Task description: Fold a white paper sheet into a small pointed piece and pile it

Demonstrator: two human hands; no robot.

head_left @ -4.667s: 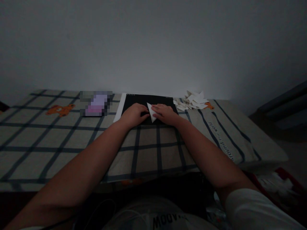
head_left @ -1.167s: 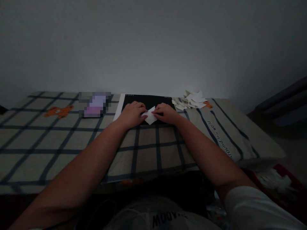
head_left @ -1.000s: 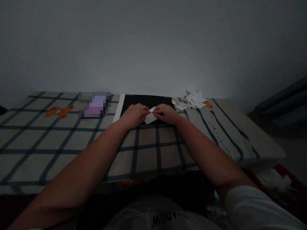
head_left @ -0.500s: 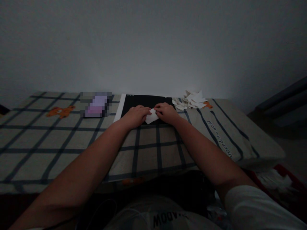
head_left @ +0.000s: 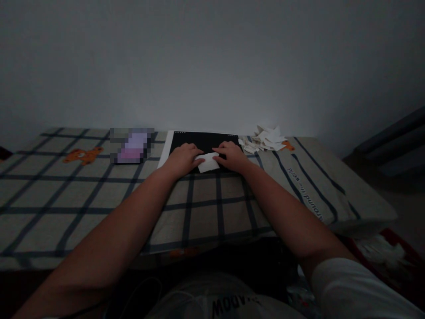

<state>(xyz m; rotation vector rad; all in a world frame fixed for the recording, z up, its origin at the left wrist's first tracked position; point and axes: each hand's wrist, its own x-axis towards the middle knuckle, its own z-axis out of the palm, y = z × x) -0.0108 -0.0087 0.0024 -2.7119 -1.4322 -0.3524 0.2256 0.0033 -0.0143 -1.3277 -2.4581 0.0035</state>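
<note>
checked cloth (head_left: 99,195) spreads wide under both forearms, over what looks like a table, bear prints on it, and it runs out past the hands on either side. beyond the fingertips lies the black board (head_left: 204,139), flat, its near edge right under the knuckles. off past the right hand, well apart from it, sits the pile of folded white pieces (head_left: 264,139). out beyond the left hand, also apart, there's a blurred purple patch (head_left: 133,145), can't make out what it is.

now the small stuff. left hand (head_left: 182,158) and right hand (head_left: 232,156) sit close together, palms down, fingers flat, with the white paper piece (head_left: 208,162) between them. its long axis runs side to side, from one hand across to the other, tilted a touch. left fingertips press its left end, right fingertips press the upper right edge. both hands touch it, neither is clearly nearer; the paper sits dead centre, on the board's near edge, pinned flat rather than lifted. dim light, so the folds themselves are hard to read.
</note>
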